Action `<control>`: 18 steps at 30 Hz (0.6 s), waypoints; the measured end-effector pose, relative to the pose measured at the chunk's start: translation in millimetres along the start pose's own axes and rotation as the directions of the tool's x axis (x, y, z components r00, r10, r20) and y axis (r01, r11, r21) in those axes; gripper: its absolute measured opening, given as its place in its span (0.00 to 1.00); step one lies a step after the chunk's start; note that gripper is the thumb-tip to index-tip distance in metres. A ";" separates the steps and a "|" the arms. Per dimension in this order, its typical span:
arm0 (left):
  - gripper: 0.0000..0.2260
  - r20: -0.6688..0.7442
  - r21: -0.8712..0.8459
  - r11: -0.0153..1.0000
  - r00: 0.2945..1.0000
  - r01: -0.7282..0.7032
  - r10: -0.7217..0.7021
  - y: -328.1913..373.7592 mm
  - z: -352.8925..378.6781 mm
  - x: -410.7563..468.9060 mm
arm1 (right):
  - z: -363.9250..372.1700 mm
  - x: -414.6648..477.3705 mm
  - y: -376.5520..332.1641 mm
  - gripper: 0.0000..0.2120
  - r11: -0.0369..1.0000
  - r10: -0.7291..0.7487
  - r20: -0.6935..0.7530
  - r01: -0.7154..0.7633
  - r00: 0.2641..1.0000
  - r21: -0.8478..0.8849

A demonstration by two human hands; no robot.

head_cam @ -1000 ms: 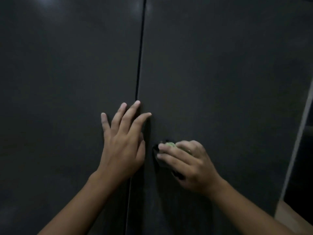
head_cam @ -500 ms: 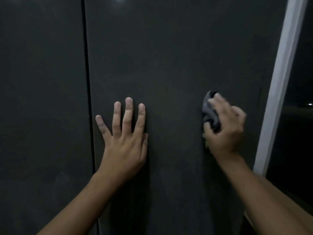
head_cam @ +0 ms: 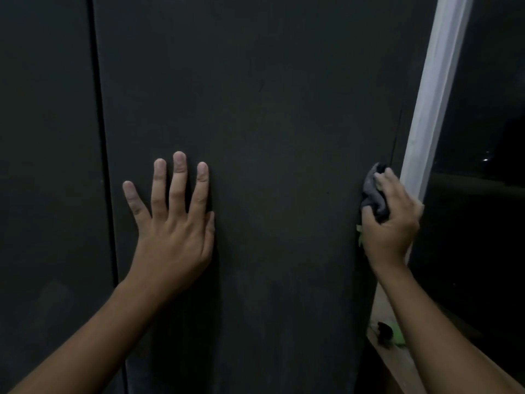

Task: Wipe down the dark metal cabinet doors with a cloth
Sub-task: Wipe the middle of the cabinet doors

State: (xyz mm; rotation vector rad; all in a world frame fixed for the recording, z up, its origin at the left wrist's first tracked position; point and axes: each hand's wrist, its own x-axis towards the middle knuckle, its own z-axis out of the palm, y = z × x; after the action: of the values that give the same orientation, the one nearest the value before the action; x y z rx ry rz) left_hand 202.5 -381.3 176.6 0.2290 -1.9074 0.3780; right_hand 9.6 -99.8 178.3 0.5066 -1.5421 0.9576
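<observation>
- The left hand (head_cam: 173, 223) lay flat on the right cabinet door (head_cam: 284, 109), at about 8 o'clock from the middle of the view. Its fingers were straight and a little spread, and it held nothing.
- The right hand (head_cam: 393, 226), at about 3 o'clock, had its fingers curled round a bunched grey cloth (head_cam: 375, 194). It pressed the cloth on the outer edge of the same door, just beside the white frame (head_cam: 434, 89).
- The step in hand was probably the wiping of this edge strip. A good stroke would run along the edge, toward 12 o'clock and then toward 6 o'clock, each pass overlapping the one before.
- The cloth was in a tight ball, so little of it touched the metal. Opening it flatter under the fingers would likely clean more with each pass.
- The flat left hand seemed to steady the door against the push. It could leave a palm mark on the dark metal, so that patch would need a wipe too.
- The left door (head_cam: 42, 137) stood past the seam (head_cam: 102, 137), at 9 o'clock. Whether it was clean could not be told in this dim light.
</observation>
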 end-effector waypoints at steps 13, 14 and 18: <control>0.31 -0.017 -0.048 0.998 0.999 0.036 -0.036 7.0 4.1 -3.3 | 4.4 -0.1 -32.7 0.30 0.908 -0.417 0.188 0.400 0.889 0.125; 0.31 -0.017 -0.044 0.998 0.999 0.038 -0.039 7.7 4.5 -3.4 | 12.0 5.1 -50.8 0.30 0.936 -0.344 0.127 0.329 0.930 0.124; 0.30 -0.018 -0.011 0.999 0.999 0.033 -0.033 7.1 3.4 -4.6 | 43.9 2.9 -115.1 0.29 0.894 -0.428 0.083 0.408 0.900 0.184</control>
State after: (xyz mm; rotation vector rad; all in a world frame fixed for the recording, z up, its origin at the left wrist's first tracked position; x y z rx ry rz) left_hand 198.9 -376.0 170.2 0.2486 -1.8849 0.3465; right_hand 71.4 -199.7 215.6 0.9874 -1.3859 0.7258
